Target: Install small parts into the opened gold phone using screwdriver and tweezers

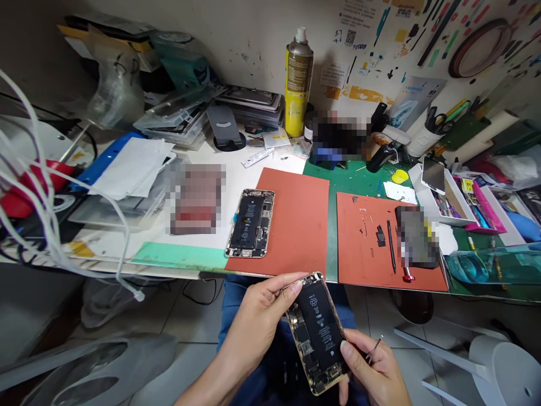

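An opened smartphone (pixel 320 332), its black battery and circuit board bare, is tilted over my lap in front of the table edge. My left hand (pixel 264 316) is closed on its far end, thumb on top near the corner. Gripping the near right edge, my right hand (pixel 369 361) presses its thumb beside the battery. A thin metal tool (pixel 375 348), its kind unclear, sticks out between the right fingers. A second opened smartphone (pixel 250 224) lies on the left red-brown mat (pixel 300 225), partly over its left edge.
Small parts and a black pry stick (pixel 391 247) lie on the right mat (pixel 350 265), with a red-ended screwdriver (pixel 408 276). A yellow spray can (pixel 299 84) stands by the wall. White cables (pixel 38 163) hang at the left; a white stool (pixel 502 366) stands right.
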`<state>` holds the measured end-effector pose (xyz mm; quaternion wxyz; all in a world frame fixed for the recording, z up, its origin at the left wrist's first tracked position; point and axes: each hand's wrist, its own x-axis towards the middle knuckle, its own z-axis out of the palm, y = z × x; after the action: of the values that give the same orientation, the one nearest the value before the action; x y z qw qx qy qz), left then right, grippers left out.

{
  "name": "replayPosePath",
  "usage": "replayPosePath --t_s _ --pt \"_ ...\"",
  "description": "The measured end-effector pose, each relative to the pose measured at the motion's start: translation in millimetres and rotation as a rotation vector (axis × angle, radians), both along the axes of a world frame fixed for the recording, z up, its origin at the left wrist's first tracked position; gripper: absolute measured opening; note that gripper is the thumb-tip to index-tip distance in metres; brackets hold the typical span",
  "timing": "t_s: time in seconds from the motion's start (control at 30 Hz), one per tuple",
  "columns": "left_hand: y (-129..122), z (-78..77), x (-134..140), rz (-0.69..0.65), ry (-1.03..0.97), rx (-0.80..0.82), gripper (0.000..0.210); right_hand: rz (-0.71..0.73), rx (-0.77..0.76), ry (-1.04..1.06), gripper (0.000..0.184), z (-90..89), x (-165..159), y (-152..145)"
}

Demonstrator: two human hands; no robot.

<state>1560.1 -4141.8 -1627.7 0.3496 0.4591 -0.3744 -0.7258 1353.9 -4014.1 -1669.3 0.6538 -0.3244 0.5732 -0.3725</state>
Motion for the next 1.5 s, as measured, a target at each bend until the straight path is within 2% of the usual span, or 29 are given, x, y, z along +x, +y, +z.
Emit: replayPosePath --t_s 0.23,0.7,0.87,0.97,1.07,1.17,1.23,1.3,1.33,1.4,1.47,1.5 --pt "0 3.0 1 -0.034 0.018 -0.005 0.035 -0.002 0.026 0.026 0.064 8.8 0 -1" --pt "2 1.7 2 -0.008 0.053 0.029 0.034 0.012 -0.009 0.034 0.06 3.2 -2 1" --pt "1 2.2 4 -0.021 0.047 0.052 0.04 0.017 -0.018 0.032 0.059 4.5 -3 -1" --pt "-8 5.9 10 -0.097 0.031 0.069 0.051 0.062 -0.037 0.042 0.057 15.1 -8 -9" --pt "-22 15.1 15 -0.28 -0.059 0.046 0.062 0.177 -0.024 0.042 0.051 33.1 -17 -22" --pt "-34 24.6 18 -0.505 -0.221 -0.016 0.058 0.308 0.025 -0.007 0.049 49.9 -28 -39" --pt "-38 27.7 18 -0.569 -0.274 -0.007 0.052 0.318 0.041 -0.043 0.049 57.1 -34 -51" --pt "-39 28.0 18 -0.512 -0.241 0.084 0.052 0.216 0.015 -0.051 0.051 61.0 -38 -61" --pt "-39 27.7 17 -0.432 -0.2 0.151 0.055 0.124 -0.016 -0.034 0.052 61.7 -40 -65" --pt "-38 27.0 14 -0.171 -0.103 0.249 0.065 -0.102 -0.101 0.048 0.053 61.2 -44 -71" --pt "-38 26.5 10 0.108 -0.035 0.249 0.081 -0.283 -0.158 0.16 0.052 58.7 -47 -73" --pt "-37 26.0 8 0.203 -0.021 0.22 0.087 -0.329 -0.164 0.209 0.053 57.0 -48 -73"
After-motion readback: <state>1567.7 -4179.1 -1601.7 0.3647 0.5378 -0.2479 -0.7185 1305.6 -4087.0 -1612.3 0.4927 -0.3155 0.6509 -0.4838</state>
